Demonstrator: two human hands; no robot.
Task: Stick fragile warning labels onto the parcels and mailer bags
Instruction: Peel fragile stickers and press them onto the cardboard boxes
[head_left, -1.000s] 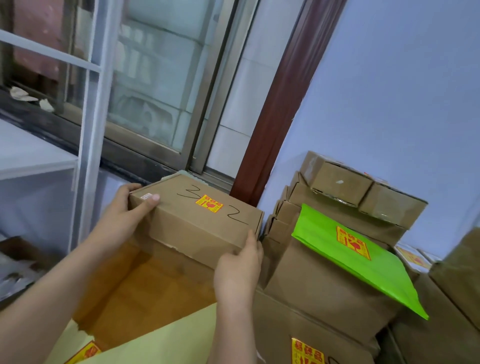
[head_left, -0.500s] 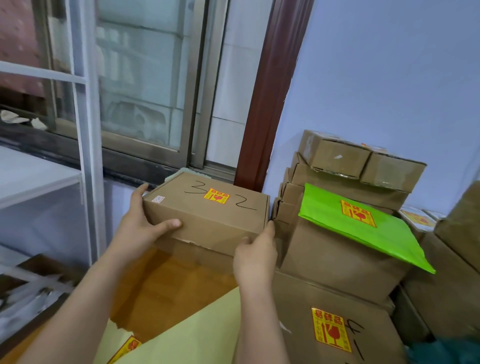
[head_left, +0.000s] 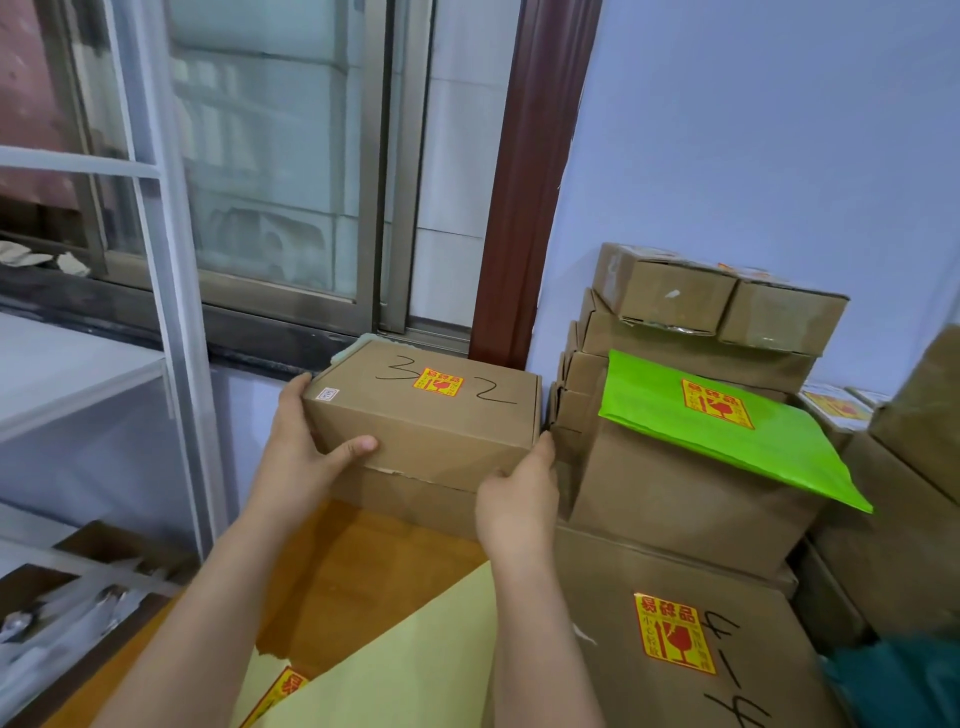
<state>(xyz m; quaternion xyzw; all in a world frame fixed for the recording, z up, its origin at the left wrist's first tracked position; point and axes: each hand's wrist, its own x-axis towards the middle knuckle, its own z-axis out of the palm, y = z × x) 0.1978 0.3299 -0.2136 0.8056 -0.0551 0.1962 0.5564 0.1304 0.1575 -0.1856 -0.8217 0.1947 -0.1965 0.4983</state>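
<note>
1. The box (head_left: 431, 415), brown cardboard with "3" and "2" penned on its lid, was held between both hands in front of the window sill (head_left: 249, 343).
2. The left hand (head_left: 298, 457) gripped the box's near left corner: the thumb lay curled across the front face and the fingers wrapped round the left end.
3. The right hand (head_left: 519, 499) gripped the near right corner, thumb up along the right edge; its other fingers were hidden behind the hand.
4. So the box lay between the two grips, spanning from one hand to the other, its lid facing up and level.
5. A yellow-and-red fragile label (head_left: 439, 382) was stuck on the lid between the two penned digits, well clear of both hands.
6. The box sat on top of a second carton (head_left: 410, 499); whether its full weight rested there could not be told.
7. Just right of the box stood a stack of cartons (head_left: 691, 493) against the wall, with a green mailer (head_left: 737, 431) lying tilted on it, carrying its own label.
8. Below the right forearm lay a large carton (head_left: 675, 649) with another fragile label on its top.
9. A pale yellow mailer (head_left: 415, 670) lay at the near edge, under both forearms, on an orange-brown surface (head_left: 358, 571).
</note>
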